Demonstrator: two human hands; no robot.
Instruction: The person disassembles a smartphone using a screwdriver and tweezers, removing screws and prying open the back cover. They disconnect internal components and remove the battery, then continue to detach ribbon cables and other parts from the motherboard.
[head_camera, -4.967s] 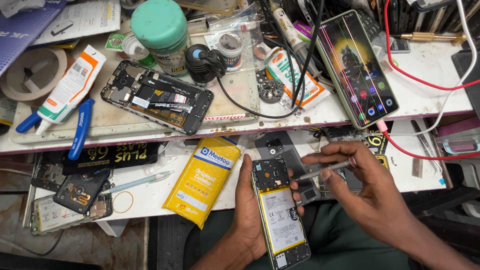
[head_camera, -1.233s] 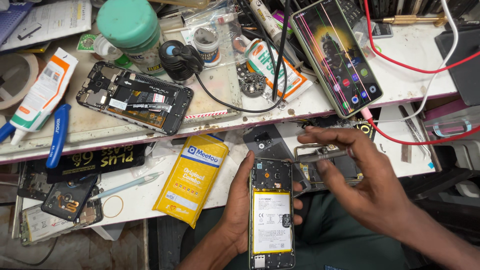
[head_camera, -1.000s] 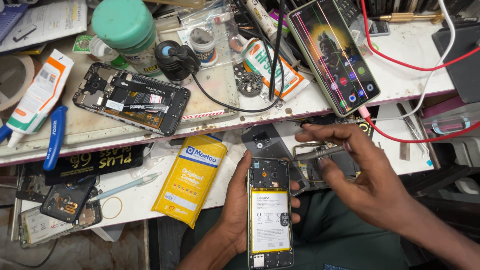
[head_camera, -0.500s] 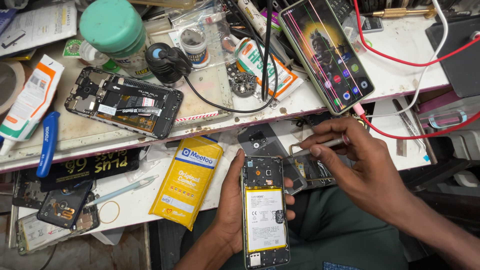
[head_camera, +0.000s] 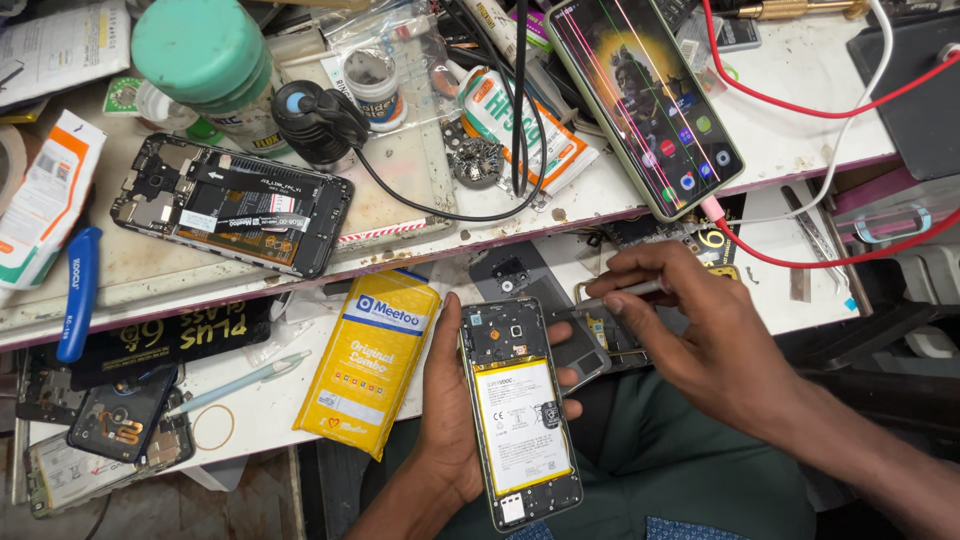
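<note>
Left hand: we had our left hand (head_camera: 445, 420) cupped under the opened back-less smartphone with the white battery showing (head_camera: 520, 415), fingers curled round its edges, thumb up along its left side.
Right hand: our right hand (head_camera: 715, 345) was pinched shut on a thin silvery metal tool (head_camera: 615, 297), held pen-style, tip pointing left.
Where the phone was: near us, low in the middle of the scene, over our lap in dark green fabric (head_camera: 640, 470), just off the near edge of the cluttered white workbench (head_camera: 800, 80).
Key relation: the phone's long axis ran near-to-far, camera end far. The tool tip sat just right of that far end, near but not touching as far as we could tell. So the right hand was the working one and the phone lay to its left.
Nearby stuff: a yellow plastic parts pouch (head_camera: 368, 360) lay just left of the left hand, a dark grey phone back cover (head_camera: 515, 275) lay just beyond the phone, another stripped black phone chassis (head_camera: 232, 205) sat far left, and a lit smartphone with a streaky screen (head_camera: 645, 100) sat far right.
</note>
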